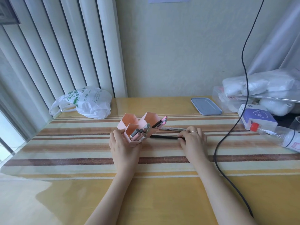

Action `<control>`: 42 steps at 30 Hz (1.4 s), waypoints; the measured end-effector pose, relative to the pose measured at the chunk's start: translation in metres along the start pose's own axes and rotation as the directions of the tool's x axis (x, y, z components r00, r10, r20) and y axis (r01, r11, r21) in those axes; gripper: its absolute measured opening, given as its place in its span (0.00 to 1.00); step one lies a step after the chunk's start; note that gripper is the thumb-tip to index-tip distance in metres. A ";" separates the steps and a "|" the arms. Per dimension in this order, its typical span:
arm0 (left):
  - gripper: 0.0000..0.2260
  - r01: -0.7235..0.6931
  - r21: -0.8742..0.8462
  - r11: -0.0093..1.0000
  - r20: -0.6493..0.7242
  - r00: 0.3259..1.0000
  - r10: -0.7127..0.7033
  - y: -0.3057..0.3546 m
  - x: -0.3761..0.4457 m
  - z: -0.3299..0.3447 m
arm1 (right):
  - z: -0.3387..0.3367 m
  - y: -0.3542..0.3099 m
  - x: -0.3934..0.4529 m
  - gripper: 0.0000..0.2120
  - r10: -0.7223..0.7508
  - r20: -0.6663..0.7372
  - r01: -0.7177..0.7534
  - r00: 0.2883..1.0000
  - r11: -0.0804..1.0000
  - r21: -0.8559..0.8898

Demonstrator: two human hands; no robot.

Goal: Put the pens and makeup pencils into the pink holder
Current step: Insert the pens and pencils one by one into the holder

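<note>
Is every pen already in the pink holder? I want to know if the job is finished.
No: a black pen lies on the table under the right hand, beside the pink holder.

Left hand (122,146) cupped in a grip; right hand (193,140) fingers pinched.

**A:** What do your arms look like?

**B:** Both my forearms are bare, with no sleeves showing. My left hand (123,147), at about 10 o'clock from frame centre, wears nothing.

**A:** And the other?

**B:** My right hand (193,144), at 2 o'clock, has a thin ring (193,131) on one finger.
</note>
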State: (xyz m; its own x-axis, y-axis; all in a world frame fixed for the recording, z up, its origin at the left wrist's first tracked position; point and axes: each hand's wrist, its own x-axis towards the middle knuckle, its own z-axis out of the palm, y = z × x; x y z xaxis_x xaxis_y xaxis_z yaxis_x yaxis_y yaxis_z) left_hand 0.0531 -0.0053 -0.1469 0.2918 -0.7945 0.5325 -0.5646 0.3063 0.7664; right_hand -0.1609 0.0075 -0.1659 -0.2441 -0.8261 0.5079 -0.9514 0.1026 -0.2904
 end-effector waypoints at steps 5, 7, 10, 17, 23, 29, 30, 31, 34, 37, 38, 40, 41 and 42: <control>0.23 0.010 -0.017 1.000 -0.011 1.000 -0.010 0.000 0.001 -0.001 | -0.007 0.004 0.004 0.05 0.057 -0.060 -0.025 0.997 0.901 0.434; 0.23 -0.039 -0.010 0.999 -0.038 0.999 0.038 0.003 0.001 -0.003 | -0.019 -0.001 0.006 0.07 0.178 0.030 -0.140 0.984 0.651 0.746; 0.21 -0.116 0.008 0.993 -0.075 0.990 0.116 0.011 -0.001 -0.007 | -0.037 -0.017 0.009 0.07 0.259 0.082 -0.170 0.962 0.335 0.927; 0.24 -0.153 0.059 0.986 -0.062 0.986 0.157 0.008 -0.002 -0.004 | -0.088 -0.059 0.002 0.10 0.499 -0.312 0.189 0.808 0.282 0.941; 0.23 -0.260 0.160 0.952 -0.072 0.959 0.274 0.007 -0.002 0.001 | -0.083 -0.086 -0.010 0.11 0.329 -0.432 0.277 0.840 0.427 0.861; 0.23 -0.275 0.130 0.953 -0.075 0.955 0.286 0.008 -0.002 0.000 | -0.043 -0.085 -0.014 0.11 -0.093 -0.282 0.254 0.955 0.746 0.616; 0.22 -0.292 0.121 0.949 -0.084 0.949 0.302 0.011 -0.002 -0.002 | -0.044 -0.084 -0.012 0.11 -0.107 -0.297 0.274 0.949 0.749 0.604; 0.22 -0.301 0.120 0.946 -0.092 0.946 0.312 0.012 -0.001 -0.003 | -0.045 -0.083 -0.010 0.12 -0.104 -0.324 0.289 0.940 0.747 0.599; 0.29 -0.297 0.160 0.941 -0.081 0.946 0.313 0.013 -0.002 -0.002 | -0.047 -0.068 -0.001 0.15 0.011 -0.362 0.239 0.932 0.735 0.635; 0.27 -0.281 0.154 0.947 -0.083 0.952 0.296 0.014 -0.002 -0.003 | -0.028 -0.039 0.005 0.20 0.045 -0.236 0.063 0.971 0.901 0.430; 0.23 -0.282 0.139 0.949 -0.091 0.951 0.295 0.016 -0.003 -0.004 | -0.019 -0.028 0.006 0.24 0.034 -0.106 -0.002 0.994 0.957 0.290; 0.19 -0.275 0.112 0.955 -0.094 0.954 0.286 0.018 -0.003 -0.006 | -0.006 -0.013 0.005 0.26 0.103 0.206 -0.121 0.973 0.989 0.080; 0.20 -0.266 0.104 0.958 -0.087 0.957 0.276 0.019 -0.003 -0.006 | -0.003 -0.009 0.005 0.25 0.152 0.308 -0.170 0.939 0.985 0.035; 0.21 -0.257 0.100 0.961 -0.079 0.961 0.265 0.020 -0.003 -0.006 | -0.001 -0.007 0.006 0.23 0.185 0.359 -0.208 0.915 0.978 0.026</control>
State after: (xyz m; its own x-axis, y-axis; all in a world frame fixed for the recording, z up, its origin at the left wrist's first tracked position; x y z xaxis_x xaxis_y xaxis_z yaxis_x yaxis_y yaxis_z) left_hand 0.0461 0.0060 -0.1310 0.1914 -0.6410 0.7433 -0.6949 0.4463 0.5638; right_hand -0.1555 0.0028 -0.1599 -0.3322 -0.9356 0.1197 -0.8746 0.2580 -0.4105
